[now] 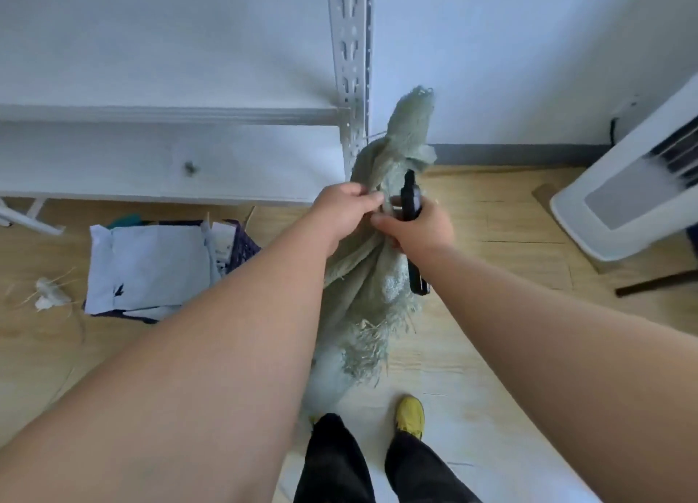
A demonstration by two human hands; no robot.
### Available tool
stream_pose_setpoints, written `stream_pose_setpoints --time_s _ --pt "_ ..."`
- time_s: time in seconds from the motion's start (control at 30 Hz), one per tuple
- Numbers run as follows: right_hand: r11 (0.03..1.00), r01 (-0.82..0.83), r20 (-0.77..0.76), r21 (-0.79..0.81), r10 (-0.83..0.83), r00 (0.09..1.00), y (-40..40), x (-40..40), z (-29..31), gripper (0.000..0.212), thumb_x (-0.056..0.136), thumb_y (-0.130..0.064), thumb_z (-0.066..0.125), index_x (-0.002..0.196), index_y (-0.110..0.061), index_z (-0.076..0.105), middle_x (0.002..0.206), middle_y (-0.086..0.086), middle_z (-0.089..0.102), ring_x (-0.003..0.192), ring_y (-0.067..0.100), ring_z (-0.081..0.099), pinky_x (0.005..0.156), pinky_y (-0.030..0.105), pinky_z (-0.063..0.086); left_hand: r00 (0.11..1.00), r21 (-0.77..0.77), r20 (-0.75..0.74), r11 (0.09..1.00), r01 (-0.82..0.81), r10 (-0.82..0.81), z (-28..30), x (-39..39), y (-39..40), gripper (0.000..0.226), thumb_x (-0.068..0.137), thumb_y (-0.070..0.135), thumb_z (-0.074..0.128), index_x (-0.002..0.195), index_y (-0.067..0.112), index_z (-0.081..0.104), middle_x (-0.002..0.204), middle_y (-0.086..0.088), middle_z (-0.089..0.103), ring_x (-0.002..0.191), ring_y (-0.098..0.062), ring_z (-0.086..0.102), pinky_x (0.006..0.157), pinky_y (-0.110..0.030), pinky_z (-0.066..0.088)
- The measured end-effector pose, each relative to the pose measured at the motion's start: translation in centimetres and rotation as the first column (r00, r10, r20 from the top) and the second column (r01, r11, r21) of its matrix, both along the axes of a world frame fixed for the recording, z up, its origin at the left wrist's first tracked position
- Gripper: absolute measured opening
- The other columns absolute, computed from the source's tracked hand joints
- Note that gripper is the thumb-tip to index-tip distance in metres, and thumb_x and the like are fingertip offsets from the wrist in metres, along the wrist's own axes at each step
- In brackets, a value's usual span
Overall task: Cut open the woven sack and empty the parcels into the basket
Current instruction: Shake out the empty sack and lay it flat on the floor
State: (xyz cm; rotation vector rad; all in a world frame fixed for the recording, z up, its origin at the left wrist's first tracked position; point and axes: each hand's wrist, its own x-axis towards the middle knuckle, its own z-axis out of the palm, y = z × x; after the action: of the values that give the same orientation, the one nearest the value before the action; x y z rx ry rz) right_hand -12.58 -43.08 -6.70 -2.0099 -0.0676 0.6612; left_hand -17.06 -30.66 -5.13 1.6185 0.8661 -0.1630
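Note:
A limp grey-green woven sack hangs in front of me, bunched in the middle, its frayed cut end trailing near the floor. My left hand pinches the gathered cloth. My right hand grips the sack too and also holds a black cutter, whose body runs down behind the hand. To the left on the floor stands a dark purple basket filled with white parcels.
A white metal shelf rack stands against the wall at the left and centre. A white appliance sits at the right. Loose straw-like threads and a white scrap lie on the wooden floor. My feet in yellow shoes are below.

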Motion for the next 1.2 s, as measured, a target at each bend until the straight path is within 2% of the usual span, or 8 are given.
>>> stream_pose_setpoints --time_s 0.1,0.23,0.43,0.6,0.8,0.97,1.1,1.2 --pt "0.973 0.219 -0.031 0.074 -0.218 0.976 -2.3 1.7 0.1 0.019 0.074 -0.027 0.077 0.086 -0.021 0.063 0.081 0.004 0.07 0.075 0.024 0.066 0.08 0.047 0.058 0.985 0.139 0.075 0.98 0.144 -0.156 -0.4 1.0 -2.0 0.048 0.08 0.043 0.073 0.122 0.025 0.062 0.123 0.006 0.062 0.115 -0.015 0.057 0.102 -0.034 0.043" --pt "0.873 0.43 -0.165 0.232 -0.4 0.902 -4.4 3.6 1.9 0.016 0.083 -0.016 0.068 0.075 -0.016 0.055 0.057 0.003 0.056 0.046 0.015 0.053 0.058 0.031 0.052 0.891 0.169 -0.186 0.88 0.444 -0.414 -4.7 -0.4 -3.8 0.089 0.066 0.046 0.083 0.14 0.019 0.042 0.13 0.008 0.054 0.121 -0.014 0.053 0.104 -0.036 0.043" --pt "0.768 0.471 -0.273 0.435 -0.386 0.881 -6.2 6.1 5.0 0.014 0.087 -0.008 0.069 0.087 -0.01 0.055 0.066 0.006 0.06 0.053 0.016 0.06 0.057 0.028 0.055 0.885 0.294 -0.249 0.84 0.456 -0.393 -7.8 -0.2 -9.0 0.032 0.098 0.032 0.045 0.105 0.004 0.058 0.098 -0.015 0.061 0.097 -0.034 0.06 0.078 -0.036 0.044" --pt "0.946 0.28 0.315 -0.166 -0.218 0.924 -9.4 6.7 4.6 0.02 0.086 -0.032 0.067 0.099 -0.02 0.057 0.104 0.005 0.063 0.081 0.019 0.058 0.068 0.029 0.046 0.986 0.063 -0.106 0.989 0.133 -0.126 -4.8 4.1 -9.4 0.019 0.098 0.028 0.044 0.09 0.015 0.056 0.108 -0.013 0.063 0.104 -0.032 0.063 0.093 -0.047 0.052" --pt "0.97 0.108 0.094 -0.217 -0.09 0.991 -12.0 3.5 2.1 0.045 0.071 -0.038 0.081 0.107 -0.018 0.064 0.099 -0.003 0.066 0.09 0.017 0.061 0.081 0.033 0.052 0.996 -0.012 0.007 0.996 0.086 -0.086 -1.3 8.8 -10.5 0.024 0.093 0.037 0.053 0.107 0.02 0.064 0.111 -0.004 0.069 0.096 -0.024 0.068 0.088 -0.047 0.054" --pt "0.919 0.314 -0.006 -0.238 -0.325 0.946 -12.9 4.5 -0.1 0.02 0.079 -0.021 0.068 0.067 -0.015 0.053 0.072 0.004 0.066 0.066 0.023 0.062 0.066 0.031 0.051 0.966 -0.176 0.207 0.966 0.19 -0.152 1.2 10.3 -12.6 0.035 0.096 0.033 0.055 0.128 0.018 0.056 0.12 0.0 0.066 0.106 -0.014 0.064 0.086 -0.032 0.05" --pt "0.865 0.494 -0.171 -0.088 -0.501 0.848 -13.4 7.2 0.2 0.015 0.07 -0.01 0.067 0.058 -0.012 0.058 0.063 0.007 0.068 0.048 0.02 0.056 0.059 0.028 0.053 0.861 0.041 -0.092 0.862 0.506 -0.501 -0.6 6.0 -14.3 0.067 0.077 0.057 0.07 0.131 0.021 0.053 0.123 0.007 0.058 0.112 -0.013 0.056 0.093 -0.035 0.047" --pt "0.871 0.491 -0.199 -0.014 -0.484 0.852 -12.8 8.7 0.3 0.013 0.077 -0.009 0.065 0.067 -0.011 0.057 0.061 0.007 0.068 0.053 0.02 0.056 0.062 0.03 0.051 0.52 -0.027 -0.509 0.616 0.787 -0.686 -3.3 2.2 -15.7 0.08 0.074 0.06 0.071 0.132 0.008 0.049 0.126 -0.006 0.056 0.117 -0.024 0.055 0.091 -0.032 0.045"
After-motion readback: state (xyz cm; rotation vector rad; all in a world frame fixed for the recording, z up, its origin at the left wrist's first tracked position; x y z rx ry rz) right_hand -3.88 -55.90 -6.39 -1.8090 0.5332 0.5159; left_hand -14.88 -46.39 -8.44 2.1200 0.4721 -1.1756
